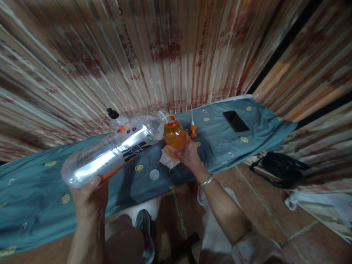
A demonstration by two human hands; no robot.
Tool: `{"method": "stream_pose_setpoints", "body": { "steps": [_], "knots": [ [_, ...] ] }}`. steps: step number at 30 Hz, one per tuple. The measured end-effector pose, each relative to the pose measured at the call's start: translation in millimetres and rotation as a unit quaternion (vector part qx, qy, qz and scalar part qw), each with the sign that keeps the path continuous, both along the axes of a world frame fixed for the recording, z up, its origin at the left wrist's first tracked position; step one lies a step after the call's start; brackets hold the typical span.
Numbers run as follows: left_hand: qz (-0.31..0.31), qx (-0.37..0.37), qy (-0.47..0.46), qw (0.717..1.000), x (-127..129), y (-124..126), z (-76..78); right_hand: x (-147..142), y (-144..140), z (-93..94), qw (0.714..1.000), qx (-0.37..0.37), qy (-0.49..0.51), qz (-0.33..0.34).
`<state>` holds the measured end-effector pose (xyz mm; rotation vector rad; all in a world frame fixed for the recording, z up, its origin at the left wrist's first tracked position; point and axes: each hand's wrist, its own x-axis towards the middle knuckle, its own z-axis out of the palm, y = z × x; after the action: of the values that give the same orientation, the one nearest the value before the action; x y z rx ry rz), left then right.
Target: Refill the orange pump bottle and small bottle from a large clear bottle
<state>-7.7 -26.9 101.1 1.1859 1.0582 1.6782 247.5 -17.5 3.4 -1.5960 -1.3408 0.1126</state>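
Observation:
My left hand (90, 194) grips the lower end of a large clear plastic bottle (110, 157) with a silver and orange label. The bottle is tilted, and its mouth meets the neck of a small orange bottle (174, 135). Around that orange bottle the fingers of my right hand (187, 152) are wrapped; whether liquid is flowing between the two I cannot tell. An orange pump head (193, 129) with a thin clear tube lies just beyond my right hand. Below the orange bottle is a crumpled white tissue (168, 159), and a round white cap (154, 174) lies nearby.
A teal patterned cloth (217, 154) covers the long narrow surface. On it are a black phone (235, 121) at the right and a clear bottle with a black pump top (112, 113) behind the large bottle. A black bag (280, 168) rests to the right; pleated curtains (165, 55) hang behind.

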Motion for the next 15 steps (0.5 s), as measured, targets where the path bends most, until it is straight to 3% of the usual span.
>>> {"method": "stream_pose_setpoints", "body": {
  "steps": [15],
  "knots": [
    [0.003, -0.007, -0.009, 1.0, 0.8, 0.1, 0.6, 0.1, 1.8, -5.1, 1.0, 0.014, -0.021, 0.002]
  ]
}}
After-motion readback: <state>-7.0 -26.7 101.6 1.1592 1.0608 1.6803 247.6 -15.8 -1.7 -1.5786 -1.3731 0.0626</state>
